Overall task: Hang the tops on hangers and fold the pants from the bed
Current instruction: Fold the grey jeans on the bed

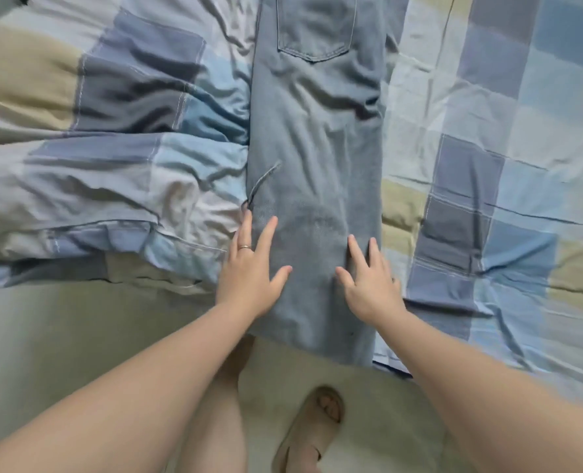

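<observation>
Pale blue jeans [317, 148], laid out lengthwise on the bed, back pocket [314, 29] at the far end, hem [310, 349] reaching the near bed edge and hanging slightly over it. Folded in half along the length, by the look of it, both legs stacked into one strip; cloth creased through the middle.

Left hand [252, 271] flat on the jeans' left edge near the hem, fingers straight and spread, gripping nothing, a thin ring [244, 247] on one finger. Right hand [368, 281] flat on the jeans' right side at the same height, fingers likewise stretched out and relaxed, palm down on the denim.

Left of the jeans: a rumpled checked duvet [112, 131], bunched high and pushed right up against the denim edge, touching it along most of its length. Little flat room on that side.

Right of the jeans: a checked sheet [488, 131] in blue, grey and beige squares, lying smooth with only shallow wrinkles. Open, level surface there, running out of view.

Below the hem: pale floor [61, 336], a bare leg close to the bed edge, and a beige sandal [312, 428] on a foot.
</observation>
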